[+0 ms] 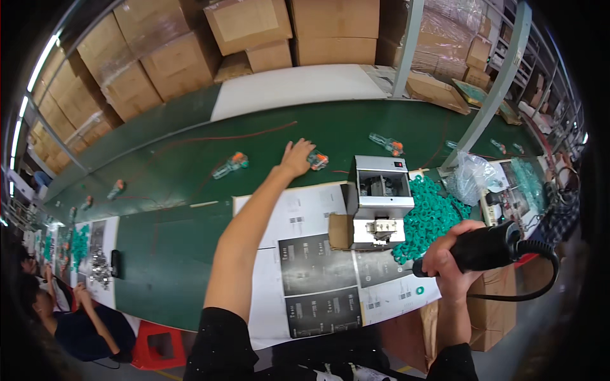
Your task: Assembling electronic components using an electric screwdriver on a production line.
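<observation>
My left hand (297, 159) reaches far out over the green conveyor belt (184, 235), its fingers stretched out and apart. Against its thumb side lies a small clear-teal and orange plastic device (318, 160); I cannot make out any grip on it. Closed around a black electric screwdriver (486, 247) is my right hand (448, 257), low at the right, with the bit pointing left. Beside the screwdriver's tip spreads a heap of green plastic rings (429, 213). One loose green ring (420, 290) lies on the printed sheets (324, 273) below.
A metal screw feeder (381, 190) stands right of centre. Similar devices (232, 164) (387, 145) are spaced along the belt. A grey post (492, 89) rises at right, near a clear plastic bag (475, 180). Another person (76, 317) sits at far left near a red stool (155, 346). Cartons (337, 32) line the back.
</observation>
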Demonstrator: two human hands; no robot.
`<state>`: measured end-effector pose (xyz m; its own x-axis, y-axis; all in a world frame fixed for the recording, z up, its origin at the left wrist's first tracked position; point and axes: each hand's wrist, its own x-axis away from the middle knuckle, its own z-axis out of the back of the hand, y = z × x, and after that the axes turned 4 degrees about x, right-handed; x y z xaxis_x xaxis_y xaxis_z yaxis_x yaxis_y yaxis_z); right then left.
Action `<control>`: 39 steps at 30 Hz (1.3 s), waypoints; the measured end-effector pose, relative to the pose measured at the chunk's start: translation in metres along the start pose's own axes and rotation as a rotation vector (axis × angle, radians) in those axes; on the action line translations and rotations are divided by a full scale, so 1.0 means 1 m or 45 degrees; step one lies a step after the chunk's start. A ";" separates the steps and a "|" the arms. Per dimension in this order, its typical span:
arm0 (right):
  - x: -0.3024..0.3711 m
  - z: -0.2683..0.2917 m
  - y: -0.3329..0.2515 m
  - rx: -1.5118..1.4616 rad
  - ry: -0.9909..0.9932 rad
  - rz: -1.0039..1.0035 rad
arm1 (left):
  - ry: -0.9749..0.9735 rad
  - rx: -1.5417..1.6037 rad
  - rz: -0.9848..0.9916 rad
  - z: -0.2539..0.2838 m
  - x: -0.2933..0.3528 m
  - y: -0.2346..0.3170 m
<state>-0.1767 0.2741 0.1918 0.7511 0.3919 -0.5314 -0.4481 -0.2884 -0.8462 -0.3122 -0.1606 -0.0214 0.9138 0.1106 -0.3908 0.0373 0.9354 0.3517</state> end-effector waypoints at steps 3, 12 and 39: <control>-0.018 -0.012 0.011 -0.159 0.165 0.077 | -0.324 -0.219 -0.168 0.019 -0.013 -0.016; -0.054 -0.038 0.065 0.142 0.180 -0.036 | -0.021 0.538 0.116 0.126 0.167 0.069; 0.041 -0.129 0.039 -0.348 -0.233 -0.098 | -0.062 1.325 -0.334 0.092 0.287 0.177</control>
<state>-0.1009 0.1659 0.1424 0.6668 0.5648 -0.4862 -0.2284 -0.4662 -0.8547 -0.0060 0.0053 0.0072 0.8415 -0.0871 -0.5332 0.5398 0.1792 0.8225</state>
